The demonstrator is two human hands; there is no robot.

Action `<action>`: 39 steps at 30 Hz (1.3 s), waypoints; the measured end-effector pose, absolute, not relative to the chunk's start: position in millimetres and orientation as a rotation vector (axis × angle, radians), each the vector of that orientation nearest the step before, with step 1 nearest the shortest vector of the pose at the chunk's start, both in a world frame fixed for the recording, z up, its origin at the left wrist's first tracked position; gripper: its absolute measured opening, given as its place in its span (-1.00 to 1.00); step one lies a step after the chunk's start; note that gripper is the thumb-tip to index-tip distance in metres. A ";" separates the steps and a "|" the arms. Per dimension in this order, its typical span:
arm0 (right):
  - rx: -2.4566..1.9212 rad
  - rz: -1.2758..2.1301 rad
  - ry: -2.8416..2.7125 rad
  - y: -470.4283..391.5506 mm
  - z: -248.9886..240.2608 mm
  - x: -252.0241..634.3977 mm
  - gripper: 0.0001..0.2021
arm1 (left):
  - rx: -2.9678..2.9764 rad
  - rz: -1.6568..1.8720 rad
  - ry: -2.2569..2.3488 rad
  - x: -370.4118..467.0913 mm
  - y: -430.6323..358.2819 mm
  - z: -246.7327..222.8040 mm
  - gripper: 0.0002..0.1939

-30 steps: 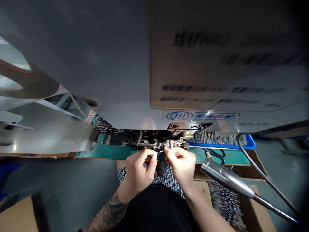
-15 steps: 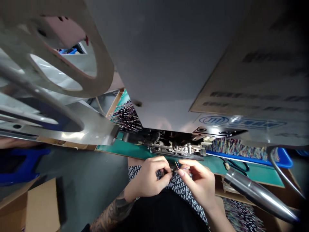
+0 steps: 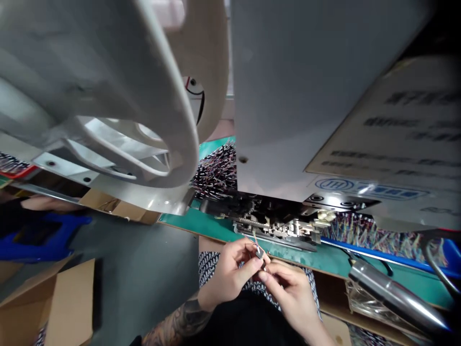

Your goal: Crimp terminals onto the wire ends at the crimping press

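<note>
Over my lap, just in front of the machine, both hands come together at the fingertips. My left hand (image 3: 228, 271) is closed, thumb and forefinger pinching a short bunch of thin wires (image 3: 259, 252) with a small grey part on it. Close against it, my right hand (image 3: 290, 288) is closed too, its thumb and fingers pinching the lower end of the same bunch. The fingers hide much of what is held. Right beyond my hands lies the machine's metal mechanism (image 3: 277, 228), with the wire tips pointing toward it.
A grey machine housing (image 3: 281, 105) hangs over the green bench (image 3: 187, 226). Bundled wires (image 3: 218, 170) lie behind it at left; more wires fill a blue tray (image 3: 360, 247) at right. A metal tube (image 3: 392, 290) stands right. A cardboard box (image 3: 74, 300) and blue stool (image 3: 68, 235) are at left.
The view has shifted, so the machine appears farther right. My hands have drawn closer together, and the wires now stand up between the left fingertips instead of showing at the right ones.
</note>
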State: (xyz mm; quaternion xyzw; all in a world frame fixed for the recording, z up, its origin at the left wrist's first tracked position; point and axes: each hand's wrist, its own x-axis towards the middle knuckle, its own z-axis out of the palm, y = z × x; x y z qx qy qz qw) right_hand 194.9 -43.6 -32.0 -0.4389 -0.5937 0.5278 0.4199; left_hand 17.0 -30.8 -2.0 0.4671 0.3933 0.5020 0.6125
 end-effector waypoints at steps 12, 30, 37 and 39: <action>-1.027 1.399 -1.108 -49.2 -27.3 186.1 -0.75 | 0.923 1.266 0.872 19.0 -42.1 -3.5 -0.79; -1.172 1.476 -1.425 -31.3 -20.4 226.1 -0.84 | 1.237 1.003 0.984 11.2 -34.1 -11.2 -0.81; -1.529 1.375 -1.270 -13.3 -4.5 417.6 -0.67 | 1.998 0.922 1.544 -94.2 -16.2 -43.4 -0.81; -1.603 1.228 -1.124 -8.3 -4.6 466.1 -0.67 | 1.941 0.933 1.988 -133.4 -9.2 -52.4 -0.70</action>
